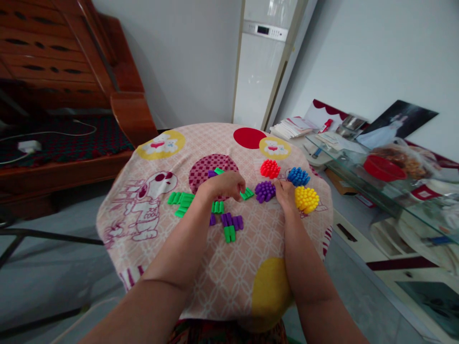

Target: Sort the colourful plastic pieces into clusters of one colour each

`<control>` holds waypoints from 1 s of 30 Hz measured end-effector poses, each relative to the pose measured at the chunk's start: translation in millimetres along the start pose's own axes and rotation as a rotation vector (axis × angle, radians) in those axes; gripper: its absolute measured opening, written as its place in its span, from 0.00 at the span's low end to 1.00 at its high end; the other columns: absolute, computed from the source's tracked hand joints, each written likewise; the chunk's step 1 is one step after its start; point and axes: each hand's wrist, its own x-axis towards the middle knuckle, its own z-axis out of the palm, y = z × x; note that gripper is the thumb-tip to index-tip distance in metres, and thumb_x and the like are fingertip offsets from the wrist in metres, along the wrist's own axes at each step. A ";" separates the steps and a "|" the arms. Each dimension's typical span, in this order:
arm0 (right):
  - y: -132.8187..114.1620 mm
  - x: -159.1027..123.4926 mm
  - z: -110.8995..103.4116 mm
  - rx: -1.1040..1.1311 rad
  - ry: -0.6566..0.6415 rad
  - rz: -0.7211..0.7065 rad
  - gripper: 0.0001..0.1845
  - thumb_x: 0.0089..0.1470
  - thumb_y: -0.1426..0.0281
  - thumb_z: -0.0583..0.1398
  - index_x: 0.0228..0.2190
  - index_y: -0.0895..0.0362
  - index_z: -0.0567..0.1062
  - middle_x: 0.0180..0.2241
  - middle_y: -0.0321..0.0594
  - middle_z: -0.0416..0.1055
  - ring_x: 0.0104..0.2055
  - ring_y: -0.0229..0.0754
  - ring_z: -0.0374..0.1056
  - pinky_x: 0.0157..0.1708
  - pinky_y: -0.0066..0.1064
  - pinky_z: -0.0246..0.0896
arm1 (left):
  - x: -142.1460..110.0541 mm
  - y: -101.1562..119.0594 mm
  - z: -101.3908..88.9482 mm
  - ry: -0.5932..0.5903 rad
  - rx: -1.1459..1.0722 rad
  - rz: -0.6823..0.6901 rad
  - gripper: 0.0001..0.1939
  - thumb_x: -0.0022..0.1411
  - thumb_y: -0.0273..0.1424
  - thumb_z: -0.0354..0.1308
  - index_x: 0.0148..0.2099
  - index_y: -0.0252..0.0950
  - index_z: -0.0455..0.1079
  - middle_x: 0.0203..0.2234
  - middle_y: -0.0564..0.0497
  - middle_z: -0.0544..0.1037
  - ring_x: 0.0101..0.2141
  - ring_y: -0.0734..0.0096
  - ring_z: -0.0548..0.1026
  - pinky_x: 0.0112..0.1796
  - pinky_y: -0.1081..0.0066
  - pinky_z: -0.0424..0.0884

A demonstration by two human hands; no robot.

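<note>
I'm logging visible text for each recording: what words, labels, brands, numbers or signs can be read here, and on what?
None reads with certainty.
Printed dog on the tablecloth: lettering on its front, too small.
Control panel on the tall white unit: markings too small.
Stacked papers: too blurred.
Green pieces, purple cluster: no lettering visible.

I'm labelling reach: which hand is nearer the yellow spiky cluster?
Right. The right hand is just left of the yellow spiky cluster; the left hand is farther left, beyond the purple cluster.
</note>
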 end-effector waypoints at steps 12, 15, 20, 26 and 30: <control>0.2 -0.3 0.8 0.041 0.009 0.012 0.27 0.61 0.57 0.49 0.21 0.58 0.76 0.22 0.42 0.72 0.27 0.42 0.64 0.30 0.31 0.52 | -11.4 49.6 47.2 -0.190 0.226 0.123 0.15 0.36 0.24 0.71 0.30 0.39 0.77 0.25 0.51 0.79 0.28 0.63 0.76 0.29 0.70 0.66; 0.8 0.5 0.9 0.060 -0.002 0.038 0.26 0.61 0.57 0.50 0.23 0.58 0.78 0.24 0.45 0.75 0.30 0.44 0.68 0.32 0.31 0.55 | -18.4 41.4 46.1 -0.229 0.170 0.160 0.12 0.38 0.22 0.70 0.27 0.39 0.75 0.23 0.53 0.78 0.26 0.67 0.74 0.28 0.72 0.63; -1.2 2.0 -0.4 0.118 -0.027 0.106 0.27 0.63 0.60 0.48 0.29 0.59 0.82 0.31 0.51 0.79 0.37 0.49 0.73 0.39 0.32 0.61 | -17.0 26.1 31.7 -0.113 -0.021 0.232 0.09 0.48 0.22 0.66 0.32 0.39 0.78 0.24 0.55 0.79 0.27 0.73 0.74 0.29 0.75 0.63; -2.6 2.2 -1.3 0.122 -0.012 0.093 0.25 0.62 0.62 0.49 0.28 0.59 0.82 0.30 0.50 0.79 0.37 0.48 0.73 0.39 0.32 0.62 | -2.5 26.9 33.0 0.239 -0.053 0.219 0.07 0.57 0.24 0.58 0.37 0.36 0.76 0.33 0.49 0.80 0.35 0.69 0.76 0.38 0.72 0.67; -3.8 2.3 -3.6 0.094 0.002 0.093 0.26 0.61 0.61 0.49 0.22 0.58 0.79 0.24 0.48 0.76 0.32 0.48 0.70 0.32 0.33 0.59 | 9.0 42.5 36.1 0.384 -0.129 0.211 0.09 0.59 0.25 0.56 0.42 0.36 0.73 0.34 0.49 0.79 0.33 0.70 0.75 0.37 0.71 0.68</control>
